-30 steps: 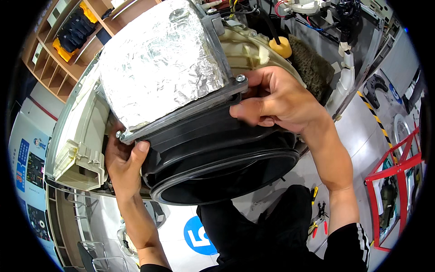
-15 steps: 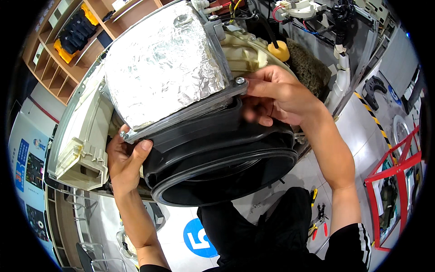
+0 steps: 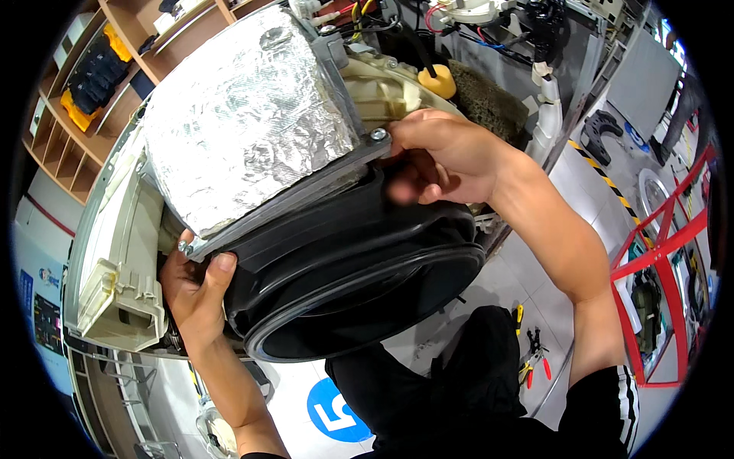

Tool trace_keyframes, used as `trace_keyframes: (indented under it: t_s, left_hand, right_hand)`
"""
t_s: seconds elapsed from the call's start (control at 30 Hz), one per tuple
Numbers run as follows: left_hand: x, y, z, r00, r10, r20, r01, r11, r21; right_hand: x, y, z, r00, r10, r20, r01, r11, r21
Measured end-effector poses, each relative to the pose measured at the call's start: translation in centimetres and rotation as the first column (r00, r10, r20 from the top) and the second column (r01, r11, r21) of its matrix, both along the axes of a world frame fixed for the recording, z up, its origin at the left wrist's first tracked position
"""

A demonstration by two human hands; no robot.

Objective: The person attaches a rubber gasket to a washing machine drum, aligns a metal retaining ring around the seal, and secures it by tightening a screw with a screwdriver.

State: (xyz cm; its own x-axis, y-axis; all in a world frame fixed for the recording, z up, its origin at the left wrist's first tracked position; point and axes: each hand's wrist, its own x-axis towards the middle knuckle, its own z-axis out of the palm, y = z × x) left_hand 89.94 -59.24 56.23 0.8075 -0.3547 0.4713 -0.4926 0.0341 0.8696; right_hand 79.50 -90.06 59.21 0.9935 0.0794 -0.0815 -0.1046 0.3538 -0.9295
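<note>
Both hands are on the big assembly in the middle of the view. It is a foil-wrapped box (image 3: 245,115) sitting on a black rubber gasket (image 3: 344,260), with a grey metal bar (image 3: 290,195) running slantwise between the two. The left hand (image 3: 195,294) is at the bar's lower end, beside the bolt (image 3: 183,247) there, thumb pressed on the gasket's side, fingers curled behind and out of sight: a closed grip on the gasket edge. The right hand (image 3: 443,157) is up at the bar's other end, just beside the second bolt (image 3: 377,135), fingers hooked over the gasket's top fold and clamped on it. The gasket's round mouth (image 3: 367,321) faces down toward the person. A cream plastic housing (image 3: 115,283) sits left of the left hand. Behind the box there is a tangle of wires (image 3: 359,15) and a yellow cap (image 3: 437,80). Down on the floor, red-handled pliers (image 3: 535,363) lie near a blue round sticker (image 3: 340,409).
</note>
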Motion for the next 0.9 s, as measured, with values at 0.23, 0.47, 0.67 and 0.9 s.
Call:
trace_keyframes:
  t_s: [0.23, 0.47, 0.67, 0.9]
  left_hand:
    - [0.4, 0.3, -0.6, 0.998, 0.045, 0.043, -0.044, 0.999, -0.022]
    - [0.3, 0.3, -1.1, 0.992, 0.126, 0.012, -0.125, 0.992, -0.029]
    - [0.1, -0.1, -1.3, 0.998, 0.004, 0.066, -0.004, 1.0, -0.011]
    - [-0.9, -1.0, -0.7, 0.993, 0.096, 0.069, -0.096, 0.995, -0.001]
  right_hand:
    - [0.6, 1.9, 0.3, 0.97, -0.234, -0.068, 0.237, 0.97, 0.049]
    - [0.7, 2.8, -1.2, 0.928, -0.365, 0.075, 0.36, 0.931, 0.064]
    - [0.3, 1.7, -2.5, 0.942, -0.277, 0.191, 0.253, 0.957, 0.143]
    - [-2.8, 2.8, -1.9, 0.926, -0.232, 0.298, 0.298, 0.933, -0.201]
